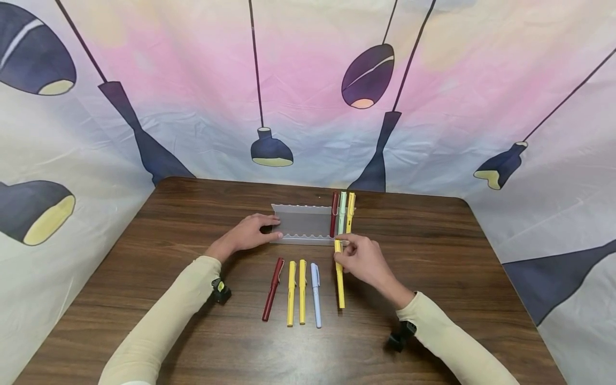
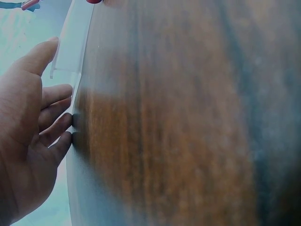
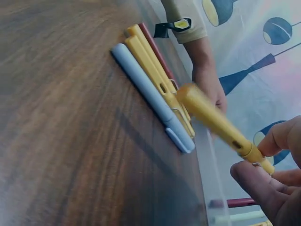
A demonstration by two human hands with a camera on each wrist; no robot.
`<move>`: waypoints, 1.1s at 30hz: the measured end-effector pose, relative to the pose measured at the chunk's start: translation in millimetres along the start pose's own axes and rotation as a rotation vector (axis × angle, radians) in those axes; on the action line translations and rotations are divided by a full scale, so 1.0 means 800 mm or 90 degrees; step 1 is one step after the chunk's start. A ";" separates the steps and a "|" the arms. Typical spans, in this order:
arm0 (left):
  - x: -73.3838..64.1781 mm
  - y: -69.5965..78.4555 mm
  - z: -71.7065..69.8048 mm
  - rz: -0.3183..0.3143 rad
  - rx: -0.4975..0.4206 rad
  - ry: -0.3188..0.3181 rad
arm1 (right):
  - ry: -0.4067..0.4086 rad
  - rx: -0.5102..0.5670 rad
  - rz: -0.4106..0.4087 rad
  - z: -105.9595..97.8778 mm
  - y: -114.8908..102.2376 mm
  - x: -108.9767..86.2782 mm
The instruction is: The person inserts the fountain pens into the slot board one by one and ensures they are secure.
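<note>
A clear plastic pen tray (image 1: pixel 303 222) with scalloped edges lies toward the back of the table. At its left end, my left hand (image 1: pixel 247 232) touches the tray with relaxed fingers. My right hand (image 1: pixel 367 262) pinches a yellow pen (image 1: pixel 340 291) near its capped end, just in front of the tray's right part. In the right wrist view this yellow pen (image 3: pixel 214 120) hangs tilted between thumb and fingers, above the tabletop. Side by side at the tray's right end lie a dark red pen (image 1: pixel 334 216), a mint green pen (image 1: pixel 342 211) and another yellow pen (image 1: pixel 351 211).
In front of the tray, a dark red pen (image 1: pixel 272 291), two yellow pens (image 1: pixel 291 294) and a light blue pen (image 1: pixel 316 294) lie in a loose row on the brown wooden table (image 1: pixel 433 321). A cloth printed with lamps (image 1: pixel 308 80) hangs behind the table.
</note>
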State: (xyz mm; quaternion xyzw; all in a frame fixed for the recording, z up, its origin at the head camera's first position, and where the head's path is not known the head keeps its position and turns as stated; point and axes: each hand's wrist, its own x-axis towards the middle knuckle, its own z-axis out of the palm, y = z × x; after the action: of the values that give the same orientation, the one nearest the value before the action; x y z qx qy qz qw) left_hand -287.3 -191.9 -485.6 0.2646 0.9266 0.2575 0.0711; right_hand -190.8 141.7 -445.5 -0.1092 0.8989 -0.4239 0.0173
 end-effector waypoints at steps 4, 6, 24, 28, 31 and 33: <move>0.000 -0.001 0.001 -0.002 0.001 -0.001 | 0.013 -0.001 0.003 -0.004 -0.004 0.005; 0.000 -0.002 0.001 -0.003 0.004 -0.001 | 0.016 0.001 0.000 -0.006 -0.005 0.007; -0.001 -0.001 0.001 0.000 0.002 0.000 | 0.076 0.002 -0.049 -0.018 -0.018 0.026; 0.000 0.000 0.000 0.002 0.004 0.000 | 0.085 -0.008 -0.070 -0.021 -0.021 0.033; 0.000 0.002 -0.001 -0.002 0.004 -0.004 | 0.092 -0.010 -0.082 -0.023 -0.023 0.039; -0.001 0.003 -0.002 -0.003 0.005 -0.006 | 0.098 -0.012 -0.088 -0.023 -0.024 0.043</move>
State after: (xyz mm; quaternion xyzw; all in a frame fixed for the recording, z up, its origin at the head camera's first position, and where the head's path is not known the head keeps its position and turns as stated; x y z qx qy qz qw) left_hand -286.4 -191.3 -483.2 0.2643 0.9279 0.2521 0.0748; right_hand -223.0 137.0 -416.9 -0.1383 0.8920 -0.4225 -0.0821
